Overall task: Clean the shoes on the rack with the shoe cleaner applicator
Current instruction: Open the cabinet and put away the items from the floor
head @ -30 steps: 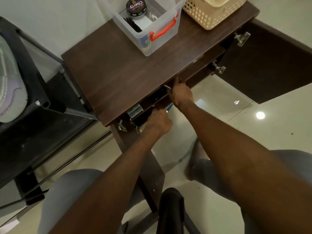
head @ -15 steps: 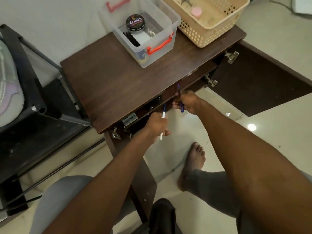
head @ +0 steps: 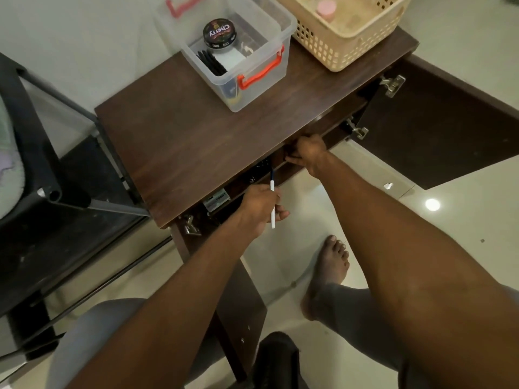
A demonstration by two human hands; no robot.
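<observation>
Left hand [head: 259, 207]: gripping white pen [head: 272, 203], dark tip pointing into cabinet opening under near edge of table [head: 179, 153].
Right hand [head: 307, 150]: reaching into same opening, fingers curled at shelf edge; whether holding anything, cannot tell.
Clear bin [head: 238, 60], far on table: red handles, black tin [head: 220, 33] and black brush [head: 211, 63] inside.
Cream basket [head: 345, 37]: just right of bin, pink item [head: 326, 9] inside.
Cabinet door [head: 432, 130]: swung open, right.
Black rack [head: 42, 153]: left of table; pale shoe [head: 8, 153] at frame's left edge.
Bare foot [head: 328, 273]: on floor, near right.
</observation>
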